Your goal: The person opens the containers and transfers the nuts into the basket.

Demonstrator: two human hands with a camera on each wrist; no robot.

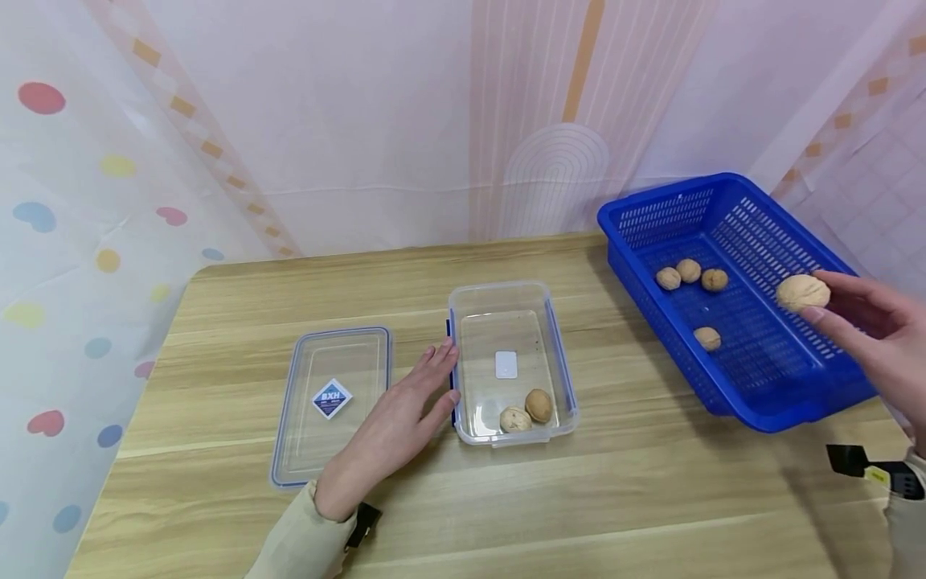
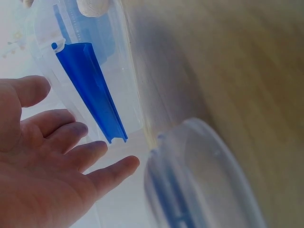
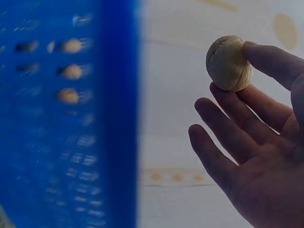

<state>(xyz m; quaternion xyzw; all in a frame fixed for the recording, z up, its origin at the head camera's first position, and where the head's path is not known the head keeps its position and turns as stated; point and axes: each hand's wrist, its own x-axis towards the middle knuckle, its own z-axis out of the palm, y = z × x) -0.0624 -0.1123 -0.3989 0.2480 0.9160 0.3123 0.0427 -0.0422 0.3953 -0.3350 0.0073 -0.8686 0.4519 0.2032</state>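
Observation:
My right hand (image 1: 878, 330) pinches a walnut (image 1: 803, 293) between thumb and fingertips above the right side of the blue basket (image 1: 651, 310); in the right wrist view the same walnut (image 3: 229, 63) is held by the hand (image 3: 256, 137). Several walnuts (image 1: 714, 280) lie in the basket. My left hand (image 1: 394, 422), fingers extended, rests against the left side of the clear container (image 1: 564, 362), where two walnuts (image 1: 538, 405) sit at the near end. The left wrist view shows the left hand (image 2: 57, 156) beside a blue latch (image 2: 90, 90).
A clear lid (image 1: 372, 354) with a blue seal and a diamond label lies flat on the wooden table (image 1: 492, 515), left of the container. Behind the table hangs a patterned cloth (image 1: 362, 121).

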